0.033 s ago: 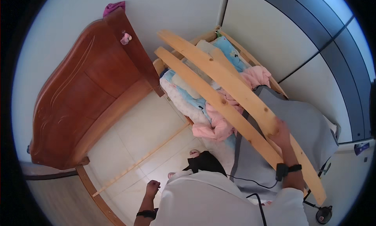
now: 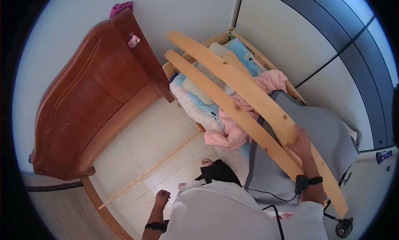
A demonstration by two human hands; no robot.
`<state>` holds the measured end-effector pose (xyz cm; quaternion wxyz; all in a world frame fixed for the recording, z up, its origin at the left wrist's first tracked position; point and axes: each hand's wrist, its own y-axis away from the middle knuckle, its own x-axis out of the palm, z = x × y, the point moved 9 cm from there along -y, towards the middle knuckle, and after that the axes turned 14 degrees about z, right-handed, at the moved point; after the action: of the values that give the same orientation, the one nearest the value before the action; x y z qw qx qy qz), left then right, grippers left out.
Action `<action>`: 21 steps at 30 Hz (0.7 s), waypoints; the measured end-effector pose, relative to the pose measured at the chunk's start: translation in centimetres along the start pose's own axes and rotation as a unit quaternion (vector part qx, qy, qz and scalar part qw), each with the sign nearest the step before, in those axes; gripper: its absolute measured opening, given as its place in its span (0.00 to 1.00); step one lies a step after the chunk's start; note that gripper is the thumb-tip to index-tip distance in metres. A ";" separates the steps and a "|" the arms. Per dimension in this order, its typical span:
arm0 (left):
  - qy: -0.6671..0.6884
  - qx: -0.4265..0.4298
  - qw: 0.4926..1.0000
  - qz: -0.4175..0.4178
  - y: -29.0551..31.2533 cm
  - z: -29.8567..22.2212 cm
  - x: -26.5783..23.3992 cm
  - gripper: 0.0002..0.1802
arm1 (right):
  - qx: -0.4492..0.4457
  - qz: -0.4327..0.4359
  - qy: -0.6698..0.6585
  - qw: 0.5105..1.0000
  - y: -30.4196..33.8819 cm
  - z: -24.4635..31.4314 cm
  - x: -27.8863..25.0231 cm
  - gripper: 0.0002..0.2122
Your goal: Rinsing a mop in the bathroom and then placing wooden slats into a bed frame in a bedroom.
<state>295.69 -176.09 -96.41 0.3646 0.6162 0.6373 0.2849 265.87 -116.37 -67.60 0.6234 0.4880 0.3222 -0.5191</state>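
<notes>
Two long pale pine planks (image 2: 228, 101) lie side by side across a small wooden bed. My right hand (image 2: 300, 143) is on the upper, wider plank (image 2: 266, 105), thumb at its near edge and fingers over it; its far edge hides part of the grip. A third piece of pale wood (image 2: 237, 64) shows partly beneath that plank. Grey cloth (image 2: 320, 119) lies under the planks' near ends. Low by my side, well away from the planks, my left hand (image 2: 162, 199) is curled closed with nothing visible in it.
Bedding in pink (image 2: 232, 130), blue and white fills the small bed. To the left stands a reddish-brown carved headboard (image 2: 99, 86), joined to a side rail (image 2: 104, 209). A thin wooden strip (image 2: 149, 170) lies across the tiled floor. A sliding-door wardrobe (image 2: 286, 28) borders the right.
The upper plank has shifted very slightly to the right along with my right hand. My left hand has stayed where it was.
</notes>
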 end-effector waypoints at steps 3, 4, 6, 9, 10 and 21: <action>-0.031 0.022 0.999 0.018 -2.5 -1.1 -0.1 0.10 | -0.082 -0.066 0.036 0.994 4.4 -0.3 -3.8 0.35; -0.042 0.049 0.997 0.033 -3.2 -1.7 0.1 0.10 | -0.066 -0.065 0.032 0.995 5.9 -0.6 -4.8 0.35; -0.057 0.055 0.996 0.046 -3.9 -3.8 0.6 0.10 | -0.064 -0.065 0.079 0.993 9.0 -0.5 -6.8 0.35; -0.094 0.099 0.988 0.065 -4.8 -6.4 1.4 0.11 | -0.047 -0.049 0.087 0.994 13.4 -0.8 -8.6 0.36; -0.086 0.102 0.989 0.063 -4.7 -6.4 1.4 0.11 | -0.056 -0.049 0.099 0.992 15.2 -0.6 -8.9 0.37; -0.240 0.198 0.946 0.091 -4.3 -8.6 4.5 0.15 | -0.168 0.016 0.214 0.962 25.2 10.3 -5.8 0.24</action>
<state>286.28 -171.25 -95.45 0.3495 0.7815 0.5160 0.0287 287.53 -124.54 -52.20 0.6213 0.4813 0.5226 -0.3306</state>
